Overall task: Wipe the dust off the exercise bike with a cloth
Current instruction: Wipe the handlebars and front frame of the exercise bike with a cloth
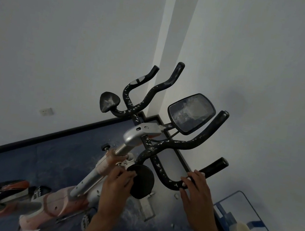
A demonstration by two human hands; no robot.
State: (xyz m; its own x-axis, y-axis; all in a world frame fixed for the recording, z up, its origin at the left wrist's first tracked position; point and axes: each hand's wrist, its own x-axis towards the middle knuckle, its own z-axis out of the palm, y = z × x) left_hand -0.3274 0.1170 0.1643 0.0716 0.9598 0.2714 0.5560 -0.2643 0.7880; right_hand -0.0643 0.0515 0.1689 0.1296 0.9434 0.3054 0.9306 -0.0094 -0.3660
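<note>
Right hand point(199, 189) holds handlebar point(167, 183); left hand point(118, 181) pinches elbow pad point(142, 183). No cloth visible; fetching it probably comes next.

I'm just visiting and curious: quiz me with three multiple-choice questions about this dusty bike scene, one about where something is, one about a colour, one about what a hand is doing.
1. Where is the display console relative to the handlebar?
A. Above the handlebar, towards the wall corner
B. On the floor beside the pedals
C. In a hand

2. What colour is the floor?
A. Red
B. Blue
C. Yellow

3. What is the right hand doing?
A. Hanging free, away from the bike
B. Holding a cup
C. Gripping the near loop of the handlebar

Answers:
1. A: the console sits on a stalk up past the bars, against the white corner.
2. B: the dusty floor shows dark blue.
3. C: its fingers curl over the black bar. The left hand is at the round black pad.
</note>
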